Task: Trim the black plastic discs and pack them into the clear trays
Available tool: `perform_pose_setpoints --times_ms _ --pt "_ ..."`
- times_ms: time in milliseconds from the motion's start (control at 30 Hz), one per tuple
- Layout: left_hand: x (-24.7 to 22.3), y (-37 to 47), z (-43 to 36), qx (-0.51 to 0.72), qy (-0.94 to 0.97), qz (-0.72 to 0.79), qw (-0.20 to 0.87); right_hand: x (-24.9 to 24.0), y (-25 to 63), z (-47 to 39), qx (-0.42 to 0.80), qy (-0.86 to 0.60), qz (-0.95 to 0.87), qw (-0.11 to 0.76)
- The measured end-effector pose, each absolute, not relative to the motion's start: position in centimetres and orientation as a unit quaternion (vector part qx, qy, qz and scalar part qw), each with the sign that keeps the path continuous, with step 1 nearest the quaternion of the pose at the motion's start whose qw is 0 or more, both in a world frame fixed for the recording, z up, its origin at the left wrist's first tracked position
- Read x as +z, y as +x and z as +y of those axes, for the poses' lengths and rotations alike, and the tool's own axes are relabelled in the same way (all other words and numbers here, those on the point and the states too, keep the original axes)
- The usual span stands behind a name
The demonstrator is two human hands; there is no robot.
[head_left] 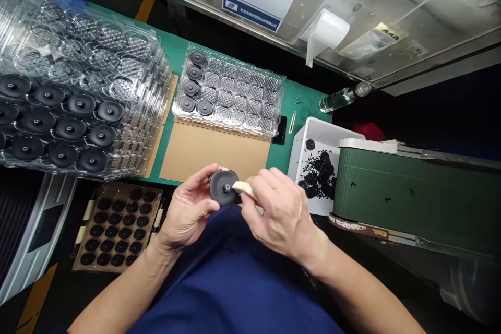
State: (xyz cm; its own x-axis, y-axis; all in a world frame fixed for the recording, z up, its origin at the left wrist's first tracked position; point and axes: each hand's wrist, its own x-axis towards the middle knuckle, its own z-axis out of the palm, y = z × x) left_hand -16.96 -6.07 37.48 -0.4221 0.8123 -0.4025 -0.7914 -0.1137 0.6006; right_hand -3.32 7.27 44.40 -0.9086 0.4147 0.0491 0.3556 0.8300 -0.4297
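A round black part (pixel 224 188) with a small raised hub is held by its rim between the thumb and fingers of my left hand (pixel 190 209). My right hand (pixel 276 211) grips a pale cream pad (pixel 243 188), whose tip is at the right side of the part, near the hub. Beyond my hands lies a brown cardboard sheet (pixel 213 151). On the cardboard's far edge rests a clear plastic tray (pixel 230 126) with several black round parts in its left-hand pockets.
Tall stacked clear trays (pixel 136 115) stand at the left, above a lower filled tray (pixel 117 193). At right, a white bin (pixel 299 159) of black parts adjoins a green conveyor (pixel 410 193). A phone (pixel 279 130), tweezers (pixel 292 122) and bottle (pixel 340 99) lie nearby.
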Motion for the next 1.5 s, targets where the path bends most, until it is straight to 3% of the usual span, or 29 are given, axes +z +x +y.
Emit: perform_pose_setpoints --times_ms 200,333,467,567,700,800,1000,1200,1500 --pt "37.1 -17.4 -6.7 0.695 -0.007 0.35 0.628 45.1 -3.3 7.8 0.168 -0.155 -0.973 0.043" --pt "36.8 -16.7 -6.9 0.665 -0.009 0.309 0.68 44.0 -3.7 9.1 0.227 -0.091 -0.967 0.066" --pt "36.7 -16.1 -6.9 0.66 -0.051 0.29 0.692 37.8 -3.1 12.0 0.339 -0.259 -0.901 0.082" --pt "36.8 -16.3 -7.0 0.666 -0.064 0.292 0.684 31.4 -1.6 13.8 0.338 -0.437 -0.833 -0.042" --pt "36.5 -16.7 -7.3 0.666 -0.067 0.316 0.672 25.3 0.2 13.5 0.372 -0.476 -0.793 -0.084" --pt "36.0 -16.8 -7.2 0.665 -0.073 0.347 0.657 24.1 0.5 11.6 0.44 -0.465 -0.762 -0.095" --pt "35.6 -16.9 -6.1 0.676 -0.033 0.408 0.613 30.2 -0.1 7.1 0.601 -0.412 -0.684 -0.04" --pt "36.7 -16.6 -5.3 0.67 -0.018 0.386 0.634 39.3 -0.8 4.6 0.697 -0.364 -0.596 0.162" --pt "38.2 -16.9 -5.5 0.673 0.033 0.406 0.617 41.5 -0.6 4.2 0.713 -0.389 -0.564 0.153"
